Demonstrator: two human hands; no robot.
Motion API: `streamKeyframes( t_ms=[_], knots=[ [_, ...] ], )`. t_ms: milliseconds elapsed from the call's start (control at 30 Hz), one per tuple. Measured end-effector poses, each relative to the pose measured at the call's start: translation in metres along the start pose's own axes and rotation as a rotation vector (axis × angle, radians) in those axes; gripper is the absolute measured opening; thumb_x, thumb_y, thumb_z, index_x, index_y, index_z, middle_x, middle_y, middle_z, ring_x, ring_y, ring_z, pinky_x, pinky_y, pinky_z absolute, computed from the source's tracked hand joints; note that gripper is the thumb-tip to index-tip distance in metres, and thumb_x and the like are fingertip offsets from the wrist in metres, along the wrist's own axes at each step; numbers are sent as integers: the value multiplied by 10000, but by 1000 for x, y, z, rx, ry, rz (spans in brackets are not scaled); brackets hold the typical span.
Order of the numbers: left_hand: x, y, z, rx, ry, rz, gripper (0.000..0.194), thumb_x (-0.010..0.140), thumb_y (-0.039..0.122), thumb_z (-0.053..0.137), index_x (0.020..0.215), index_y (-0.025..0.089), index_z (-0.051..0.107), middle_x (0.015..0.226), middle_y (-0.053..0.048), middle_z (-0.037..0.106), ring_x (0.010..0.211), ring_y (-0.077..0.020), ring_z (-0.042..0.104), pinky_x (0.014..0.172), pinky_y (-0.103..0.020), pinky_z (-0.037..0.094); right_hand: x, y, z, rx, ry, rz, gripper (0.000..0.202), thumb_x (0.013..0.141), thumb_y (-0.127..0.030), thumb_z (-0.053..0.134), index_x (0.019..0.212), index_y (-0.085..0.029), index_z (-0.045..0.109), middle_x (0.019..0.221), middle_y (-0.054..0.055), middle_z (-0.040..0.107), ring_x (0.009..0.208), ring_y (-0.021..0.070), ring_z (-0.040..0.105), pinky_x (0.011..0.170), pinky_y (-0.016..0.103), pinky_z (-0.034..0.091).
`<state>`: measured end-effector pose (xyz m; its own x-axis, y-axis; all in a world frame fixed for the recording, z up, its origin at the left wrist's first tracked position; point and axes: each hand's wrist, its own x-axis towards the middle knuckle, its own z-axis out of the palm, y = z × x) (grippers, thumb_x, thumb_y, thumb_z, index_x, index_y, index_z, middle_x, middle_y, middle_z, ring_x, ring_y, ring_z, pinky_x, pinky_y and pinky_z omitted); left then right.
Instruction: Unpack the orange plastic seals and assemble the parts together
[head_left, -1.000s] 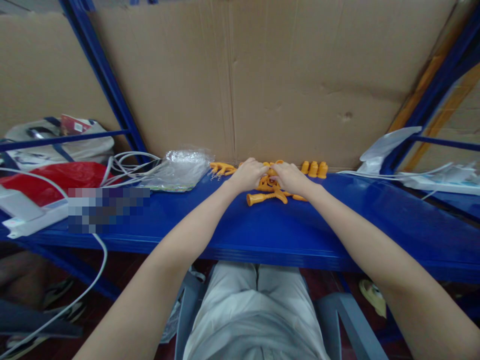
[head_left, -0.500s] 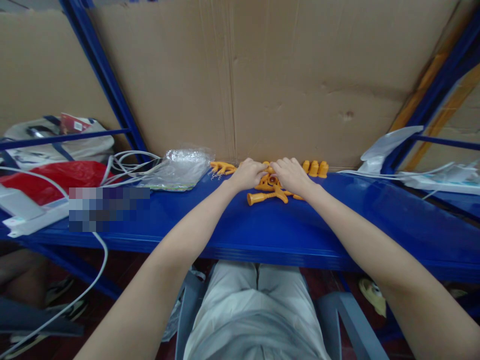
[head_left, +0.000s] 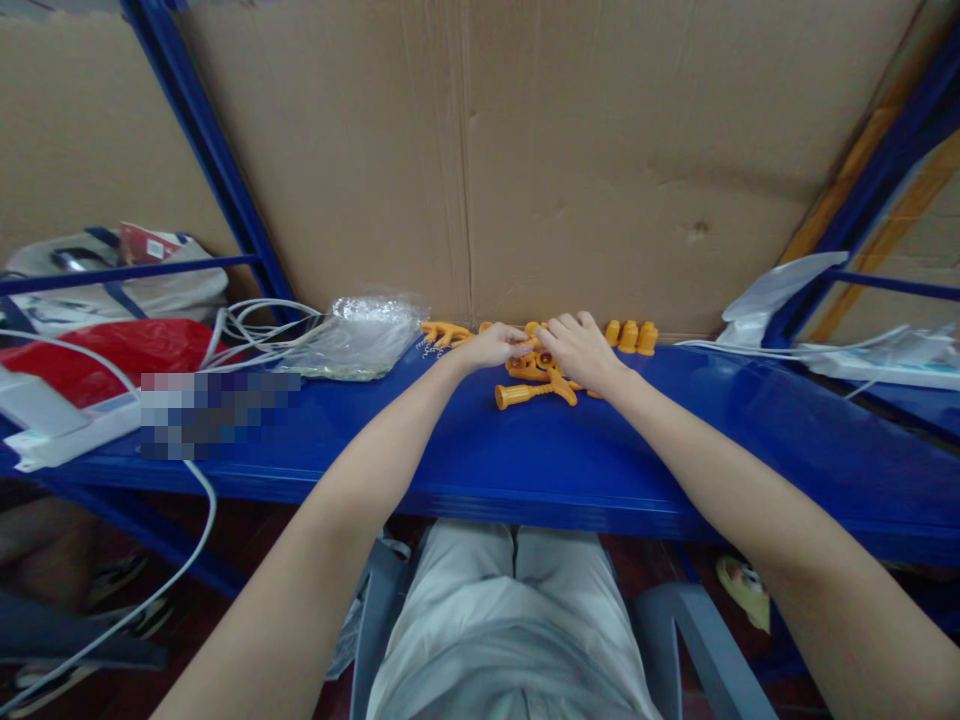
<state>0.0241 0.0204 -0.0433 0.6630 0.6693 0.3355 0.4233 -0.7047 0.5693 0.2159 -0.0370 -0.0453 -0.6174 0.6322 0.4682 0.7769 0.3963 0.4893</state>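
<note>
Several orange plastic parts lie on the blue table (head_left: 525,470) near the cardboard wall. My left hand (head_left: 497,346) has its fingers closed at an orange piece (head_left: 536,345), on the left side of the cluster. From the right, my right hand (head_left: 576,345) bends over the same cluster, fingers curled; what they hold is hidden. Just below both hands lies an orange part with a ribbed handle (head_left: 521,396). Left of my left hand are a branched orange part (head_left: 446,333) and small metal springs (head_left: 431,350). Orange cup-like pieces (head_left: 630,337) stand right of my right hand.
Clear plastic bags (head_left: 360,340), white cables (head_left: 262,325), a red bag (head_left: 112,355) and a power strip (head_left: 75,435) occupy the left side. Another power strip (head_left: 892,365) is at the right. Blue metal uprights (head_left: 202,130) frame the cardboard (head_left: 562,150).
My left hand has shifted slightly down and left, uncovering orange parts behind it. My right hand has moved a little, with its fingers more bent.
</note>
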Motion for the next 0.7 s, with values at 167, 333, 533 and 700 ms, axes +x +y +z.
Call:
streamKeyframes(
  t_ms=[167, 333, 533, 700],
  knots=[
    [-6, -2, -4, -126, -103, -76, 376, 845, 491, 593, 626, 200, 501, 571, 32, 410, 545, -108, 385, 546, -278, 342, -1, 4, 4, -37, 41, -51, 403, 1036, -156, 289, 1238, -155, 638, 1046, 147, 683, 1023, 287, 520, 923, 413, 299],
    [-6, -14, -3, -138, -99, -162, 265, 874, 379, 571, 718, 175, 636, 579, 20, 454, 539, -120, 423, 562, -295, 384, -4, 19, 14, -4, 51, 46, 374, 997, -126, 331, 1179, -162, 656, 1080, 151, 686, 1049, 286, 528, 965, 436, 298],
    [-5, -32, -2, 128, 72, -209, 223, 867, 318, 523, 724, 179, 622, 559, 22, 483, 546, -135, 459, 562, -267, 376, -16, 57, 36, 108, 146, 361, 326, 981, -273, 448, 1198, -145, 656, 1106, 187, 680, 1047, 326, 547, 919, 464, 351],
    [-8, -44, -3, 466, 96, -187, 157, 824, 261, 550, 695, 188, 601, 633, -8, 610, 631, -167, 564, 595, -259, 392, -38, 84, 52, 161, -10, 679, 366, 993, -346, 493, 1204, -129, 700, 1167, 220, 663, 1079, 339, 565, 892, 474, 386]
  ],
)
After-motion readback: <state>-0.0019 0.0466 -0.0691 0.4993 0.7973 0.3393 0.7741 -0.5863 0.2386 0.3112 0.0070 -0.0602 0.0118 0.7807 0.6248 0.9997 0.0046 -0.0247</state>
